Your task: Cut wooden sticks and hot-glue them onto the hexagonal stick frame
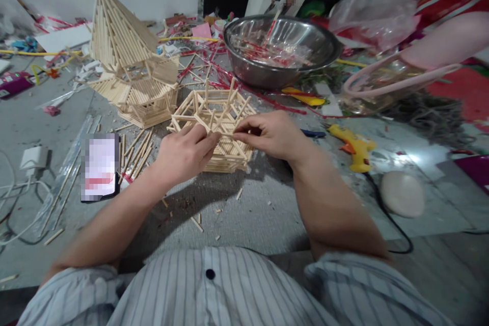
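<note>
A six-sided frame of thin wooden sticks (229,162) sits on the table in front of me, with several short posts standing up from it. My left hand (187,150) is closed at its near left side, fingertips pinching the end of a short wooden stick (228,136). From the right, my right hand (269,135) pinches the other end of that stick between thumb and forefinger. The stick lies level across the frame's near side; whether it touches the frame I cannot tell. Behind on the left stands a stick pagoda (132,76) with a pointed roof.
Loose sticks (139,155) and a phone (100,167) lie left of the frame. A steel bowl (282,74) with wrappers stands behind it. To the right are a yellow glue gun (353,147) with a black cord, a white rounded object (402,193) and a pink-handled jug (397,79).
</note>
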A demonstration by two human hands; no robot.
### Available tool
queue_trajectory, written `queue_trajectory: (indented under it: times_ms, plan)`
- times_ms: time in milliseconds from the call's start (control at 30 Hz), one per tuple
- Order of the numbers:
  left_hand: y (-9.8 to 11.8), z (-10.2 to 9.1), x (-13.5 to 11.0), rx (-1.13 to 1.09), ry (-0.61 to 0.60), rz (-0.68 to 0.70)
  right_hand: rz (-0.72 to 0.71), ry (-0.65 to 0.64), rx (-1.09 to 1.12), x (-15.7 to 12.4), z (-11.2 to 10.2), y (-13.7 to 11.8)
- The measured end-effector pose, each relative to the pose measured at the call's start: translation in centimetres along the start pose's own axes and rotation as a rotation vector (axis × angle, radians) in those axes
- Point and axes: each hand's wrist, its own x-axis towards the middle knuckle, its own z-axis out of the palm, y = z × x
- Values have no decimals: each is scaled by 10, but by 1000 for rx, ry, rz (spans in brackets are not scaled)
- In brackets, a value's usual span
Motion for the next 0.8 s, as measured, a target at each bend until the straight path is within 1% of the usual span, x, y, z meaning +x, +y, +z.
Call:
queue_trajectory:
  times_ms: [133, 233, 333, 533, 700, 800]
  plan:
    - [7, -2, 0, 35, -78, -41, -23, 7, 10, 1, 2, 3]
    - [11, -2, 0, 51, -126, -66, -19, 35, -13, 1, 4, 4]
    - [12, -3, 1, 69, -128, -60, -12, 86, -52, 1, 8, 3]
    - [12, -3, 0, 59, -142, -77, -51, 147, -71, 0, 15, -3]
    - [11, -2, 0, 98, -132, -63, -35, 142, -40, 1, 17, -4]
    - [12, -3, 0, 88, -148, -65, -44, 147, -33, 2, 19, -2]
